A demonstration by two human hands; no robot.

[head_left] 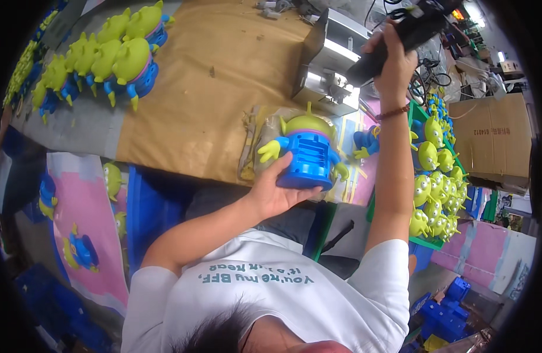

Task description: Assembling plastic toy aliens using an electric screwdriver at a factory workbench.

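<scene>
My left hand grips a green and blue alien toy figure by its lower left side. The figure stands upright, slatted blue body toward me, over a plastic-covered pad at the table's near edge. Stretched out to the far right, my right hand is wrapped round a thick black handheld tool; its exact kind is unclear. The tool slants down to the left, its lower end beside a grey metal box-like fixture. Another blue and green figure lies right of the pad, partly behind my right forearm.
Rows of similar figures stand on the table's far left. A green crate full of green heads is at the right, before a cardboard box. Cables tangle near the tool. A pink sheet with figures lies at the left.
</scene>
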